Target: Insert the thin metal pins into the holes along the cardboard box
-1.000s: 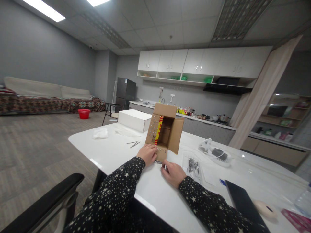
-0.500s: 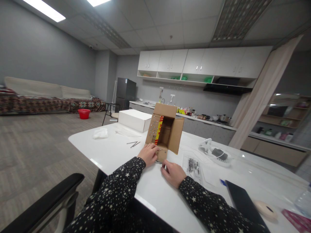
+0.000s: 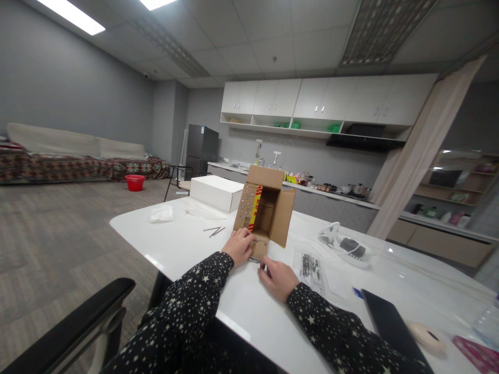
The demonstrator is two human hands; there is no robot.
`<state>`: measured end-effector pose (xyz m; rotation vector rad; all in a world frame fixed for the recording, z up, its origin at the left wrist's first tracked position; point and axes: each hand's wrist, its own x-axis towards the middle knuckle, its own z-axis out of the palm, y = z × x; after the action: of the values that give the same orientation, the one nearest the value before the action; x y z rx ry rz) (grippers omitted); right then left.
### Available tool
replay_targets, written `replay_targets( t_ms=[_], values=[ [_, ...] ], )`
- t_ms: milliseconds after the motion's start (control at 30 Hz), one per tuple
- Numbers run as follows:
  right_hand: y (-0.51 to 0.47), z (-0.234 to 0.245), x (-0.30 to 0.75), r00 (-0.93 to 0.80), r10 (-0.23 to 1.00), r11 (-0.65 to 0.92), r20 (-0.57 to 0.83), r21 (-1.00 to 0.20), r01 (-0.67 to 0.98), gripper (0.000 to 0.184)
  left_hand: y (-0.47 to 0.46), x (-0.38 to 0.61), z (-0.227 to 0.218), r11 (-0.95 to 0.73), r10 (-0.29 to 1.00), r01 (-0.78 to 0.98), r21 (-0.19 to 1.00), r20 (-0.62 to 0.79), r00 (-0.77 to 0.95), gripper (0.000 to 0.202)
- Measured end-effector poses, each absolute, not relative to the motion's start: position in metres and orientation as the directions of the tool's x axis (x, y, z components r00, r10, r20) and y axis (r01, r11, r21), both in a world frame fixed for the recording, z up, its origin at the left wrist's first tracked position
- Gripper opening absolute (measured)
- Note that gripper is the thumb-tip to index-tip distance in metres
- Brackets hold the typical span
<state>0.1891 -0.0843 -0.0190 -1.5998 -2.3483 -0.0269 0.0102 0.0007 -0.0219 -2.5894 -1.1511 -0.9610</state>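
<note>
A small brown cardboard box point(image 3: 267, 212) lies on its side on the white table point(image 3: 187, 244), its open mouth facing me and its flaps spread. My left hand point(image 3: 237, 247) rests on the box's lower flap, fingers curled against it. My right hand point(image 3: 276, 278) sits just below the same flap, fingers bent with the tips at the flap's edge. A thin dark item shows under that flap; I cannot make out what it is.
A white box point(image 3: 215, 191) stands behind the cardboard one. A crumpled plastic bag point(image 3: 161, 213), thin metal rods point(image 3: 214, 230), a clear packet of parts point(image 3: 311, 266), a white device point(image 3: 345, 244), a dark tablet point(image 3: 390, 324) and a mouse point(image 3: 424, 335) lie on the table. A chair armrest point(image 3: 70, 327) is at lower left.
</note>
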Motion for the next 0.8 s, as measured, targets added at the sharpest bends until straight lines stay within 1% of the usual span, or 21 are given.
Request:
replay_targets(
  t_ms=[300, 500, 667, 800],
  values=[
    [-0.086, -0.018, 0.188, -0.329, 0.911, 0.372, 0.250, -0.150, 0.916, 0.013, 0.008, 0.015, -0.022, -0.648, 0.628, 0.760, 0.060, 0.607, 0.487, 0.028],
    [-0.087, -0.018, 0.188, -0.332, 0.907, 0.378, 0.259, -0.151, 0.913, 0.012, 0.005, 0.018, -0.012, -0.620, 0.659, 0.782, 0.059, 0.581, 0.478, 0.024],
    [-0.088, -0.019, 0.187, -0.334, 0.906, 0.381, 0.262, -0.156, 0.911, 0.012, 0.005, 0.020, -0.008, -0.622, 0.660, 0.778, 0.096, 0.599, 0.454, 0.024],
    [-0.087, -0.020, 0.187, -0.340, 0.899, 0.392, 0.276, -0.159, 0.906, 0.012, 0.010, 0.023, -0.014, -0.628, 0.676, 0.754, 0.193, 0.616, 0.405, 0.024]
  ],
)
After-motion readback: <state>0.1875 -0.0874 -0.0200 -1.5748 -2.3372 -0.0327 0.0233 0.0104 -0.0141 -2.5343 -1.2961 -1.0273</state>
